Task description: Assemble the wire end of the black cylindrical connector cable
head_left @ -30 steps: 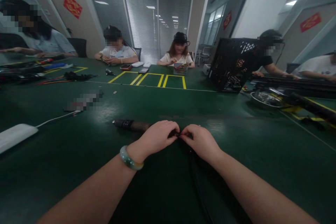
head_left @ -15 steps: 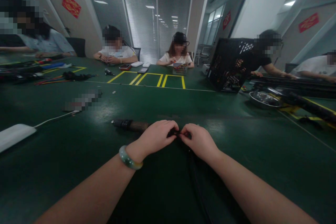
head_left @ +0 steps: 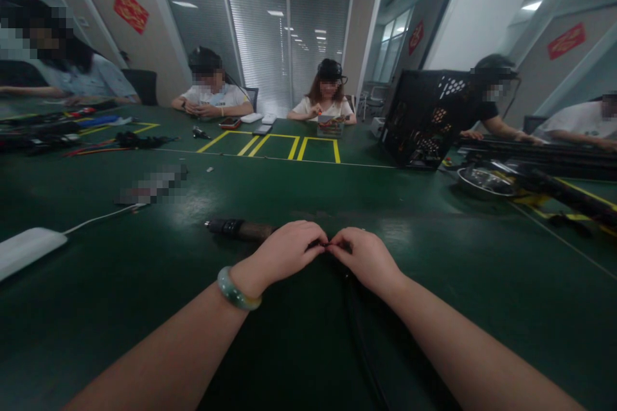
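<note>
My left hand [head_left: 291, 249] is closed in a pinch on something small and dark, too small to make out, at the middle of the view. Its wrist wears a green bangle [head_left: 237, 289]. Fingertips nearly touching it, my right hand [head_left: 364, 258] is also pinched on a small dark piece I cannot name. A dark cylindrical tool [head_left: 241, 229] with a metal tip lies just beyond my left hand, its right end hidden behind that hand. From below my right hand a black cable [head_left: 359, 334] runs down toward the near edge.
On the green table [head_left: 270, 189] are a white power block [head_left: 31, 250] with a cord at left, dark cables [head_left: 137, 140] behind, a black perforated case [head_left: 419, 119], a metal bowl [head_left: 486, 181] and black parts at right. Several people sit around the far side.
Both hands stay in nearly the same place, with fingertips shifted slightly; less of the dark piece shows at my left fingertips.
</note>
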{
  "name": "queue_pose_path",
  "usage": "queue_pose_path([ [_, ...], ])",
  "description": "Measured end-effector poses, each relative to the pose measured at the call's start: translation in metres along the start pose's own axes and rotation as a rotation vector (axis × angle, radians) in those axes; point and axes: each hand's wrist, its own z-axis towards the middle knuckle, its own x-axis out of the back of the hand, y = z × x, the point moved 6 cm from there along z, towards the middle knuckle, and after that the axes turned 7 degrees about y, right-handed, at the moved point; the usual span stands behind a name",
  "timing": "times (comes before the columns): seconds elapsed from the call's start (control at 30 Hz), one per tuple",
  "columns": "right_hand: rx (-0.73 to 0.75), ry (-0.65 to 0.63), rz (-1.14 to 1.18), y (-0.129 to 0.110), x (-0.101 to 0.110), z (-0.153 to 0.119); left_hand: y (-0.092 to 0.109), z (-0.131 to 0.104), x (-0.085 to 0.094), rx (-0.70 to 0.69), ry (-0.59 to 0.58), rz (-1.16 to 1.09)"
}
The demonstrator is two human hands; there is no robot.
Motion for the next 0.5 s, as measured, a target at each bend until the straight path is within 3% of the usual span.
queue_pose_path([
  [0.5, -0.043, -0.008, 0.036, 0.0022, -0.0009, 0.0004, 0.0026, -0.0002, 0.0034, 0.012, 0.021, 0.019],
])
